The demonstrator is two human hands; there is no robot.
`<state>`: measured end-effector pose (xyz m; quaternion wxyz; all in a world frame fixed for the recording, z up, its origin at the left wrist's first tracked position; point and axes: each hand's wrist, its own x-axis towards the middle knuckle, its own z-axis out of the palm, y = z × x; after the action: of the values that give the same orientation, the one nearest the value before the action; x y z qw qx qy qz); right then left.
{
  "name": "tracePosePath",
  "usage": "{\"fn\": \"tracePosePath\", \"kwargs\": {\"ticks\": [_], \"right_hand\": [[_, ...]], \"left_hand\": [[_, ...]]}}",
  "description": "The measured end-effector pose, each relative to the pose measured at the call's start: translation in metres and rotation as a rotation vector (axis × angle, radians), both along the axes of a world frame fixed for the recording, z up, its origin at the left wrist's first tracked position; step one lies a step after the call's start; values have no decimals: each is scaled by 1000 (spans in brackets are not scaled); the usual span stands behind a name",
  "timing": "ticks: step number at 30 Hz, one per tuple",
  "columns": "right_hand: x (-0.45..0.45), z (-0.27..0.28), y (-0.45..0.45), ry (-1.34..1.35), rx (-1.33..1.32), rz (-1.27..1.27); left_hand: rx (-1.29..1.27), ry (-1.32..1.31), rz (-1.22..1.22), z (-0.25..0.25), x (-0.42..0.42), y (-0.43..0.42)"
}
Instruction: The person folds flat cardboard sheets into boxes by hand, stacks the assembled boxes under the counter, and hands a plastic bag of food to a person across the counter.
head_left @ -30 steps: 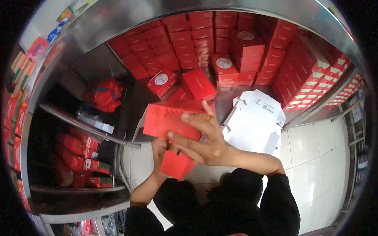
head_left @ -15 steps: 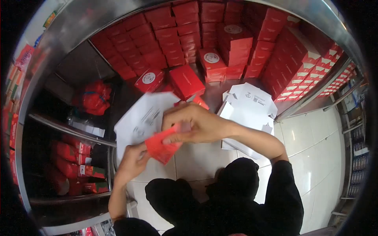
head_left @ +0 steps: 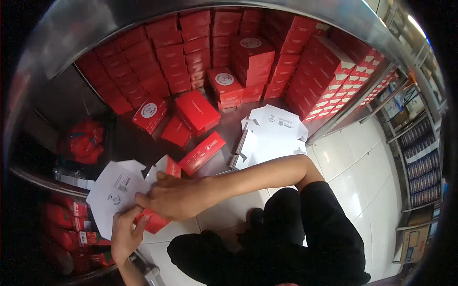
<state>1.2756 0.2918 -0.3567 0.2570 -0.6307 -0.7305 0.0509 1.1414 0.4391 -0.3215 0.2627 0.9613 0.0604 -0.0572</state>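
Note:
My right hand [head_left: 172, 198] lies across a partly folded red cardboard box [head_left: 155, 222], its fingers bent over the top. My left hand [head_left: 125, 234] is curled against the near-left side of the same box, thumb and fingers closed at the edge. Part of the red outer wall and a pale inner flap show beyond the right hand; the middle is hidden under the fingers. Just left of the box, a white cardboard sheet [head_left: 112, 183] with printed text and a round logo lies flat, close to the left fingertips.
Loose red boxes [head_left: 197, 112] stand on the dark metal surface [head_left: 222, 163]. White flat cardboard pieces [head_left: 276, 136] are piled at right. Stacked red boxes [head_left: 171, 52] line the back. A red plastic bundle [head_left: 86, 140] sits at left, above a shelf rail [head_left: 45, 185].
Both hands have moved down and left in view with the red cardboard, which now shows a box-like shape. The camera view has shifted, revealing more loose boxes behind the hands.

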Motion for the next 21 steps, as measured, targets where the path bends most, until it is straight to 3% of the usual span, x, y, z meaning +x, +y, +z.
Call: {"fn": "tracePosePath", "kwargs": {"ticks": [3,4,8,11,14,16,18,20,21], "right_hand": [[-5,-9,25,59,-186,31],[-7,-11,33,107,-246,25],[3,-29,65,346,-432,24],[12,-50,84,383,-448,115],[-18,-65,80,399,-210,61],[-10,-57,73,436,-479,132],[-5,-70,73,547,-535,147],[-15,-73,68,312,-351,2],[-20,-74,66,200,-253,-73]], "left_hand": [[-73,-68,-31,-24,-9,20],[13,-175,-119,-29,-8,25],[-178,11,-29,-54,-14,55],[-161,-44,-27,-59,-15,58],[-169,-31,-139,-56,-7,65],[-166,-18,-196,-65,-8,67],[-146,33,-187,-67,-11,68],[-105,112,-115,-59,-7,65],[-26,13,-77,-57,-8,62]]}}
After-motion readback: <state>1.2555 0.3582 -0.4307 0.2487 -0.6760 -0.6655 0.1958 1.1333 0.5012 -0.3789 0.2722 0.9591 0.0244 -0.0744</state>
